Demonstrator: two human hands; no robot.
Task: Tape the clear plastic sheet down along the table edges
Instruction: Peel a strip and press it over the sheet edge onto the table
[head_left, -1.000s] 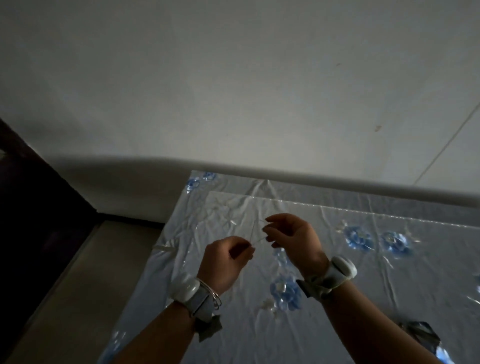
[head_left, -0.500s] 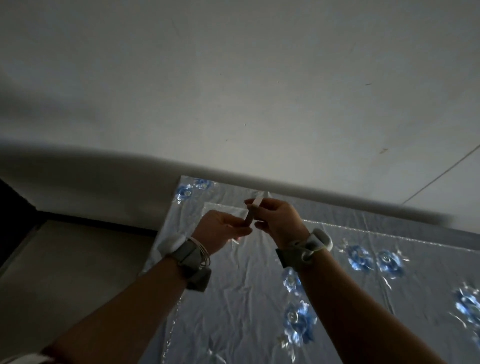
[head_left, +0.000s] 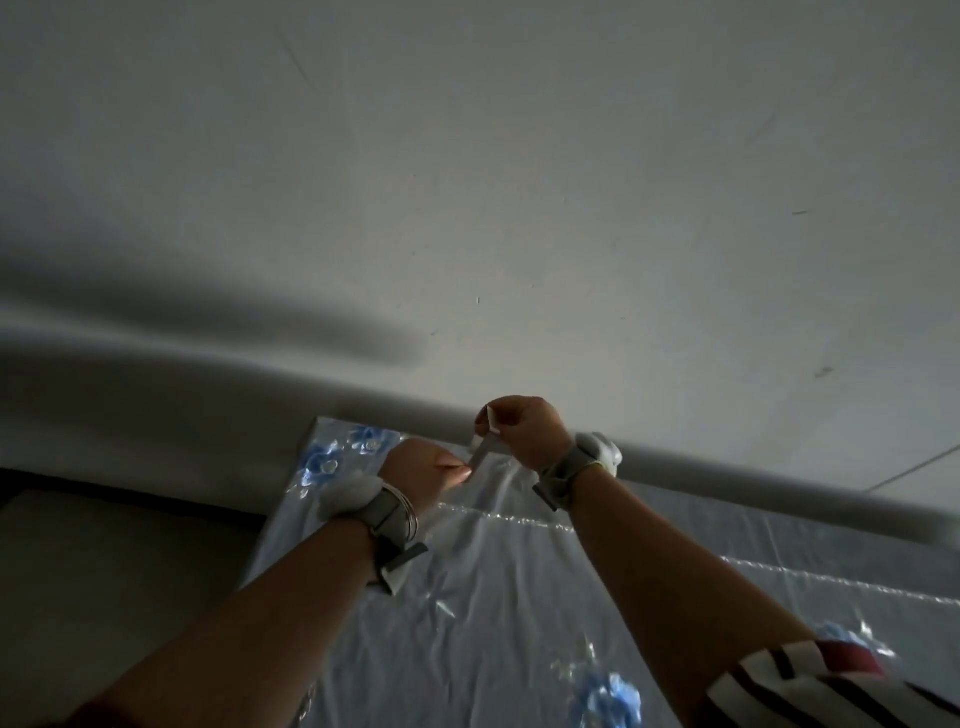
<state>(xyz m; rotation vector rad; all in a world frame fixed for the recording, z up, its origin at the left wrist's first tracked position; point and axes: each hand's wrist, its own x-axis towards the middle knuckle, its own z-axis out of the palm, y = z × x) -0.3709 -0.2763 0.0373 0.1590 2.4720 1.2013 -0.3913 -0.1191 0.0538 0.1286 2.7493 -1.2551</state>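
Note:
A short strip of tape (head_left: 482, 450) is stretched between my two hands above the table's far edge. My left hand (head_left: 422, 474) pinches its lower end, and my right hand (head_left: 522, 429) pinches its upper end, a little higher and further back. Under them lies the clear plastic sheet (head_left: 498, 582), wrinkled and shiny, its far edge (head_left: 519, 521) catching the light. It covers a pale tablecloth with blue flowers (head_left: 322, 462) on the table (head_left: 283, 530). Both wrists wear grey bands.
A plain grey wall (head_left: 519, 208) rises right behind the table's far edge. The floor (head_left: 119, 561) lies to the left of the table, with a dark skirting strip along the wall. A striped sleeve (head_left: 810, 686) shows at the lower right.
Both hands have moved away from me toward the table's far edge, carrying the tape. My view has tilted up, so more wall shows.

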